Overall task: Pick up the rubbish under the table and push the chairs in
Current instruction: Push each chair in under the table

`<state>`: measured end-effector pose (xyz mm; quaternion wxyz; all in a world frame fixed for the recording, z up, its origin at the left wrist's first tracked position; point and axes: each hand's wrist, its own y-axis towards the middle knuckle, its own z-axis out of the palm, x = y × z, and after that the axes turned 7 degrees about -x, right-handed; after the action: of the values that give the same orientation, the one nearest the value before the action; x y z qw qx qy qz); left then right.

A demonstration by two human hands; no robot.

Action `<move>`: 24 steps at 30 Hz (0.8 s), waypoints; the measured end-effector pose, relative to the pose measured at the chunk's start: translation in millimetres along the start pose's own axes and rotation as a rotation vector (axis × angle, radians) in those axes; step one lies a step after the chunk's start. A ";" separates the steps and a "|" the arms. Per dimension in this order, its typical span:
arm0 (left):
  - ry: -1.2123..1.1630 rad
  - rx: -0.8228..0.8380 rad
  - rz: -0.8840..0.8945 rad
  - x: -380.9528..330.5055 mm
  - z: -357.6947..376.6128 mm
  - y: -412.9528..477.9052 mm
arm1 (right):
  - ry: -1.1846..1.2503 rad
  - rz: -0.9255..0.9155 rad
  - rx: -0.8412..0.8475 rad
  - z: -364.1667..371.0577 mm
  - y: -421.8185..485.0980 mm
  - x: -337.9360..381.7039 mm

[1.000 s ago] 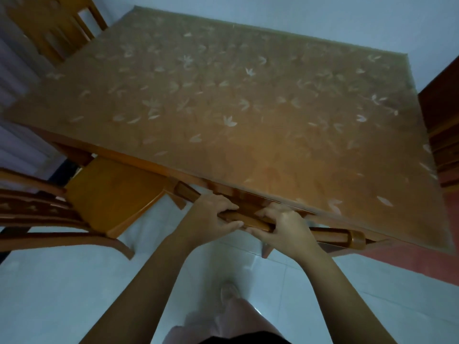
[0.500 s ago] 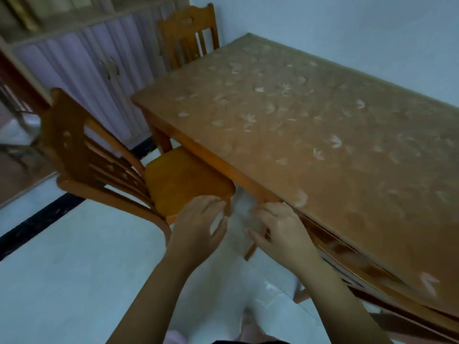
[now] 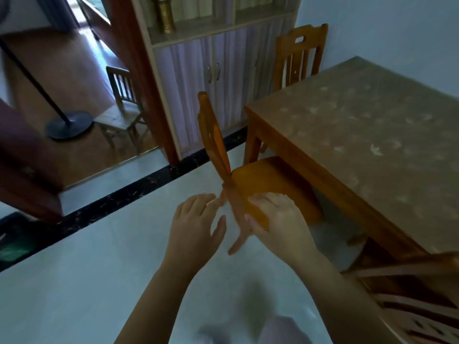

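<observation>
A wooden table (image 3: 352, 135) with a leaf-patterned cover fills the right side. An orange wooden chair (image 3: 260, 180) stands at its near-left corner, seat partly under the table edge, backrest toward me. My left hand (image 3: 196, 224) hovers open just left of the chair's back post. My right hand (image 3: 275, 219) is spread open in front of the seat's near corner; whether it touches the wood is unclear. Another chair (image 3: 422, 294) sits tucked under the table at the lower right. A third chair (image 3: 298, 55) stands at the table's far end. No rubbish is visible.
A cabinet (image 3: 223, 78) with pale doors stands behind the table's left end. A black floor strip (image 3: 119, 197) marks a doorway; beyond it stand a small wooden chair (image 3: 121, 112) and a black round stand base (image 3: 69, 124). Pale tiled floor (image 3: 87, 281) spreads to my left.
Both hands let go of the backrest of the chair now at lower right. My view swung left and my open hands moved to the second chair.
</observation>
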<state>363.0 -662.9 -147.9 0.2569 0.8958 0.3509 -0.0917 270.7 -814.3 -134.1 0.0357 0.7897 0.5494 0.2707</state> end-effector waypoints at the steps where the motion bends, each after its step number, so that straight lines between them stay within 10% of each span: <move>1: -0.002 0.000 -0.006 15.0 -1.7 2.4 | 0.010 -0.004 -0.013 6.5 8.7 10.6; 24: -0.046 0.077 0.378 196.3 80.2 231.9 | 0.017 0.254 -0.001 146.5 214.3 23.4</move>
<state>665.6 -735.0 -192.0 0.2432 0.9526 0.1666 -0.0758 526.7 -842.6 -173.8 -0.0033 0.8506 0.4450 0.2800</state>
